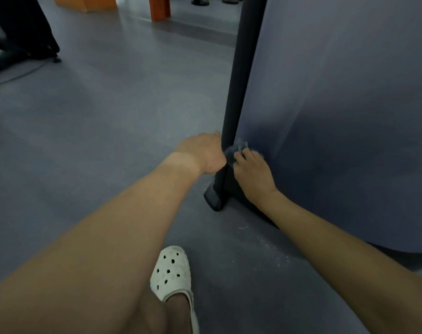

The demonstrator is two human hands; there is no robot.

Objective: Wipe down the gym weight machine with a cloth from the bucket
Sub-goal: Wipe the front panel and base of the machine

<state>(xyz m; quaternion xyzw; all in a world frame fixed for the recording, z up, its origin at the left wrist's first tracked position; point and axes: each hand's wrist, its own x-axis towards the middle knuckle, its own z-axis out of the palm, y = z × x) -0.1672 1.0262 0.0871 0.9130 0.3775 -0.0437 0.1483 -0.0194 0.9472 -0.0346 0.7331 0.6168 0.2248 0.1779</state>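
Note:
The weight machine's dark upright post point(241, 75) runs down to a black foot point(213, 197) on the floor, beside its large grey-blue side panel point(350, 104). A dark grey cloth point(235, 150) is wrapped around the low part of the post. My right hand point(252, 173) grips the cloth on the panel side. My left hand point(204, 153) is at the post's other side, its fingertips hidden behind the post, so its hold is unclear. No bucket is in view.
My foot in a white clog point(171, 273) stands on the grey floor point(108, 116) just below my arms. White specks point(265, 242) lie on the floor near the machine. Black equipment point(22, 27) stands far left; orange wooden furniture point(159, 7) is at the top.

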